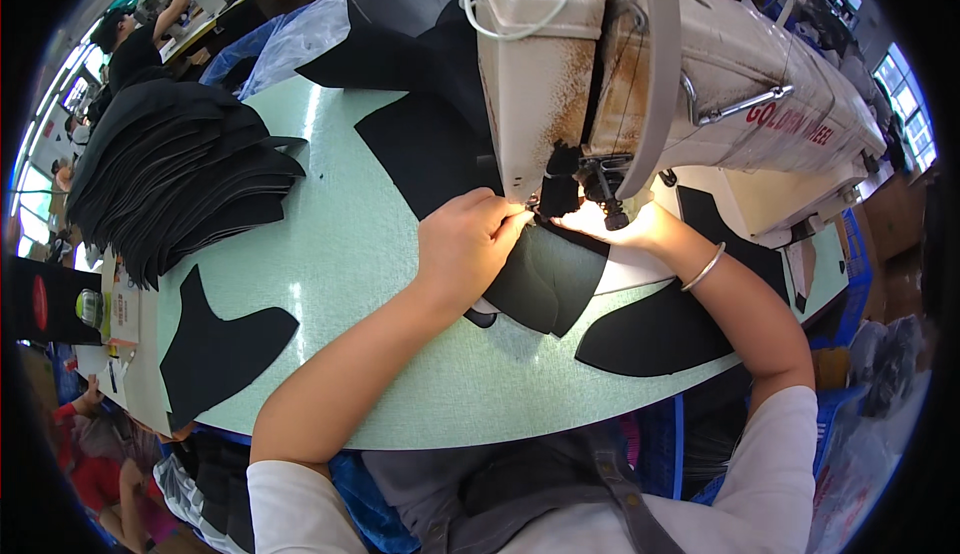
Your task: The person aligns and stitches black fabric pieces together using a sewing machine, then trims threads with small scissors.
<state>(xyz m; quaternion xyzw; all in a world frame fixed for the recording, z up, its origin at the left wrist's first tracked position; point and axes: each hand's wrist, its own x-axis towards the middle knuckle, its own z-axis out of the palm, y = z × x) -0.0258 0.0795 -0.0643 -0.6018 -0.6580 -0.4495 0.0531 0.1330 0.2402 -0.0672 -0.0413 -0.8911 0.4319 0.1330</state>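
Both my hands meet under the needle area of a worn, cream-coloured sewing machine (545,84). My left hand (468,244) is closed, thumb and fingers pinching the edge of a black fabric piece (548,282) just left of the needle. The piece hangs curved toward me over the table. My right hand (625,229), with a bangle on its wrist, lies at the right of the needle under a bright lamp glow. Its fingers are partly hidden by the machine's head and washed out by the light, so their grip is unclear.
The pale green table (370,374) holds a tall stack of black cut pieces (180,169) at the left and a loose black piece (225,344) nearer me. Another black piece (655,334) lies under my right forearm. Blue crates (855,274) stand at the right. Other people are in the background.
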